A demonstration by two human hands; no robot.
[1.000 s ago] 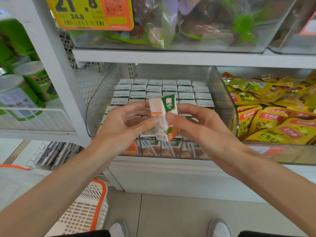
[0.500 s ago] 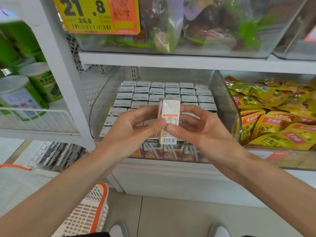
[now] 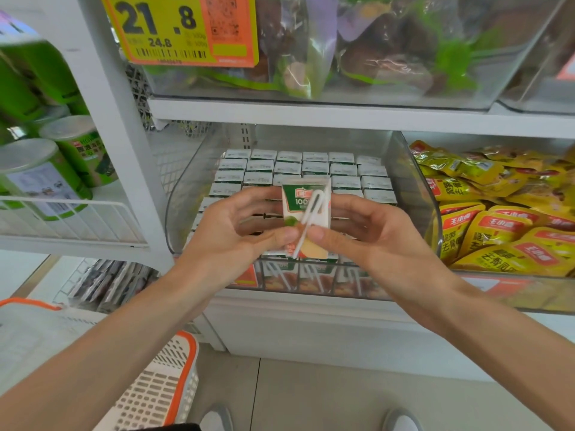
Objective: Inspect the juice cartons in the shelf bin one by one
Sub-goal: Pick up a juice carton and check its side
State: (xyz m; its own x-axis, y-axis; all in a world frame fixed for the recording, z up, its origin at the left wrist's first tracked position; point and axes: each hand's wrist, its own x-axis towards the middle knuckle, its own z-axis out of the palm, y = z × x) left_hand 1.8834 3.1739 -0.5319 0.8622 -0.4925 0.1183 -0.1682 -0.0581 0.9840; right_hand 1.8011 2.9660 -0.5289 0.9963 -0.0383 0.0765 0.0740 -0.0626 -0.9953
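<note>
1. A person's left hand [image 3: 230,234] and right hand [image 3: 370,237] together hold one small juice carton [image 3: 292,203]. Each thumb presses its lower front and the fingers curl behind it.
2. The carton is nearly upright, raised in front of the clear shelf bin [image 3: 413,194]. Its green-labelled face is toward the camera, with a white wrapped straw [image 3: 312,209] running slantwise across it.
3. Inside the bin, rows of matching cartons [image 3: 314,168] stand packed with their tops showing. The hands and the held carton hide the middle rows.
4. A front row of cartons [image 3: 311,276] shows through the bin's clear front wall.
5. Just to the right, a second clear bin holds a heap of yellow snack pouches [image 3: 497,231] with red labels.
6. On the shelf above, another clear bin holds bagged dark goods [image 3: 373,51]. A yellow and orange price tag [image 3: 177,29] reading 21.8 hangs on its front.
7. To the left, past a white upright post [image 3: 118,135], green canisters [image 3: 46,178] stand behind a white wire rail [image 3: 71,219].
8. Dark packets [image 3: 105,284] lie on a lower shelf at left.
9. A white shopping basket [image 3: 168,377] with an orange rim sits at lower left.
10. The shelving is white. The floor [image 3: 311,393] is grey, and two shoe tips [image 3: 214,419] show at the bottom edge.
</note>
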